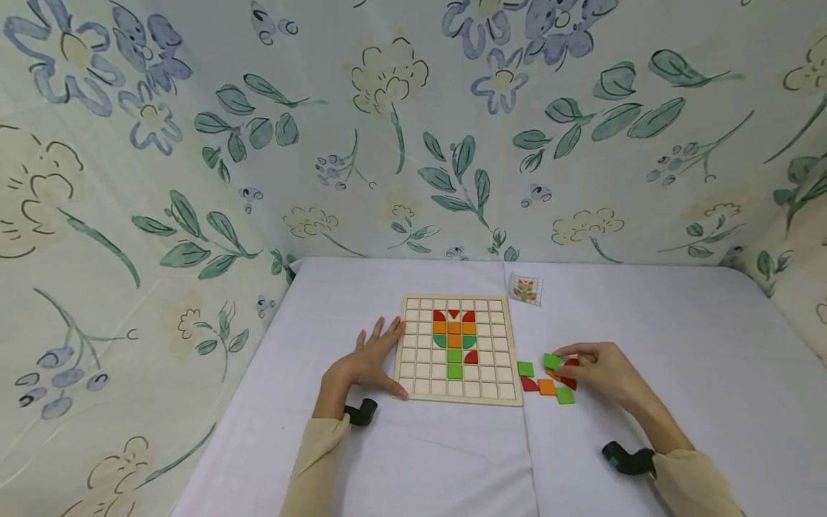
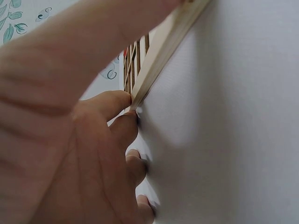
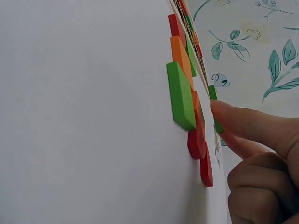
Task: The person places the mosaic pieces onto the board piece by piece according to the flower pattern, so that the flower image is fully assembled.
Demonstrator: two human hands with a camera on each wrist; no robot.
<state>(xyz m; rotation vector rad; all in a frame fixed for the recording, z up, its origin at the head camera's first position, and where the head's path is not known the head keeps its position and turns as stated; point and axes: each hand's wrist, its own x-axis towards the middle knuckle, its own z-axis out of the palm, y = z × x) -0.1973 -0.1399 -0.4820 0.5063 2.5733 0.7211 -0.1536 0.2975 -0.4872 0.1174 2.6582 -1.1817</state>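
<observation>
A wooden grid board (image 1: 459,402) lies on the white cloth, with red, orange and green tiles forming a flower shape in its middle. My left hand (image 1: 368,365) is spread along the board's left side, thumb by the lower left corner and fingertips (image 2: 122,99) against the wooden edge. To the right of the board, my right hand (image 1: 607,370) pinches a green square tile (image 3: 218,125) between thumb and forefinger, above the loose tiles. Its other fingers are folded in. Under and beside it lie another green square (image 1: 565,396), an orange square (image 1: 547,388) and red curved pieces (image 3: 206,165).
A small pattern card (image 1: 526,289) with a coloured flower design lies beyond the board's upper right corner. One more green square (image 1: 525,369) and a red quarter piece (image 1: 529,384) sit close to the board's right edge. A floral curtain (image 1: 413,143) hangs behind the table.
</observation>
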